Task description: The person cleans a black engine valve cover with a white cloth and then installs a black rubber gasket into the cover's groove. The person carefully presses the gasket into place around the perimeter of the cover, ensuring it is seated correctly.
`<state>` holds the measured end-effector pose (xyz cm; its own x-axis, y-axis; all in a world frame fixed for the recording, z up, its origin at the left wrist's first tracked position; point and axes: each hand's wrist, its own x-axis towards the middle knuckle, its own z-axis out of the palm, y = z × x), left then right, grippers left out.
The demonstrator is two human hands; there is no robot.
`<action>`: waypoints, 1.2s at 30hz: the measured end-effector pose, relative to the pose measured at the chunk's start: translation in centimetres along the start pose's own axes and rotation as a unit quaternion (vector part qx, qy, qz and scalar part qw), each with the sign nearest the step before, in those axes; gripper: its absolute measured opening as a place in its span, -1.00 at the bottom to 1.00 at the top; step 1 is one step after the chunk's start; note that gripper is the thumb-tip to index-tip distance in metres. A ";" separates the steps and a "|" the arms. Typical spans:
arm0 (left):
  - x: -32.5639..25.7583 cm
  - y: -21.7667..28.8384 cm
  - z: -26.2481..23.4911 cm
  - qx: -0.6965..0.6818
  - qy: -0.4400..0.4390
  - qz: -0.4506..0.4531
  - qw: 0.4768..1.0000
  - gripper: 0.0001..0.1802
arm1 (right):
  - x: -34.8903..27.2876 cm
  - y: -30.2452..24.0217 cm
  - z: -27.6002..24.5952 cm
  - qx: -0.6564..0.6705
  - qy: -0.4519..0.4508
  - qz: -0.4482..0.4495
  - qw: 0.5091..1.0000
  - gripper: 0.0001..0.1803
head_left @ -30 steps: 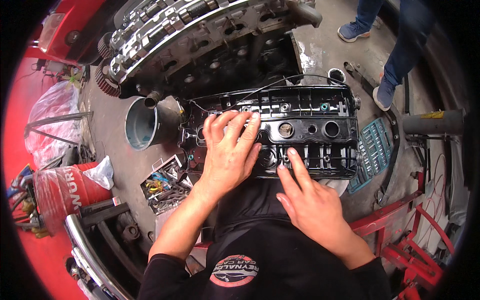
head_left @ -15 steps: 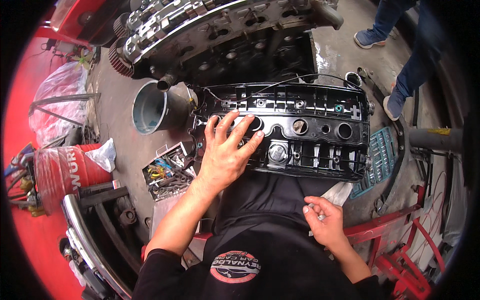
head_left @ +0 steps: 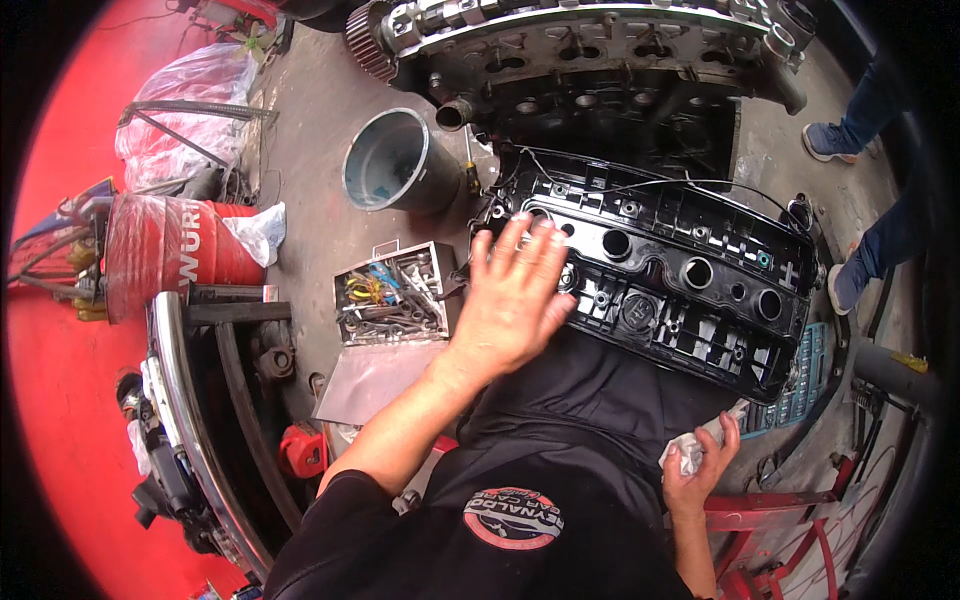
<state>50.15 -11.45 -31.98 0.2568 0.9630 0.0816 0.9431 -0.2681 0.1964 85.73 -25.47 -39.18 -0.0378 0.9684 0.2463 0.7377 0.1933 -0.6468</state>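
A black engine valve cover (head_left: 655, 262) lies across my lap, its right end tilted nearer me, with a row of round holes along its middle band. My left hand (head_left: 512, 305) rests flat over the cover's left end, fingers stretched and slightly apart, hiding part of it. Nothing shows in that hand. Off the cover's near right corner, my right hand (head_left: 700, 470) has its fingers curled round a crumpled white rag (head_left: 688, 455). A thin dark cable (head_left: 690, 182) runs loosely over the cover's far side.
Beyond the cover stands an engine with its cylinder head (head_left: 600, 38) exposed. A grey bucket (head_left: 430, 170), a screwdriver (head_left: 472, 178) and an open metal toolbox (head_left: 442, 290) are to the left. At right are a teal socket case (head_left: 805, 385) and another person's legs (head_left: 872, 235).
The view has swung, so the cover appears further right and slanted. My left hand has flattened out over the cover's left end. My right hand has moved right and now grips the rag visibly.
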 end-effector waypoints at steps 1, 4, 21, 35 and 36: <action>-0.1 0.8 0.4 -0.016 -0.018 0.008 1.000 -0.13 | -0.8 1.1 0.1 0.018 0.003 0.013 1.000 -0.67; -0.3 1.0 0.7 -0.001 -0.051 0.003 0.999 -0.05 | -0.5 1.5 -0.8 0.054 0.012 0.047 0.997 -0.75; 3.8 -1.2 0.7 0.048 0.161 0.081 0.982 -0.71 | 16.9 -14.4 1.6 -0.089 -0.165 -0.236 0.953 -0.39; 6.4 -3.0 0.0 -0.103 0.056 0.049 0.992 -0.86 | 19.5 -13.8 5.6 -0.211 -0.277 -0.232 0.908 -0.39; 6.4 -3.1 0.0 -0.101 0.053 0.051 0.992 -0.86 | 19.6 -13.9 5.6 -0.195 -0.284 -0.224 0.912 -0.40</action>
<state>48.89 -4.48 -32.07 0.3149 0.9255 0.2104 0.8490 -0.3738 0.3736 70.97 -8.28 -29.43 -0.6548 0.7533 -0.0619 0.7424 0.6257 -0.2394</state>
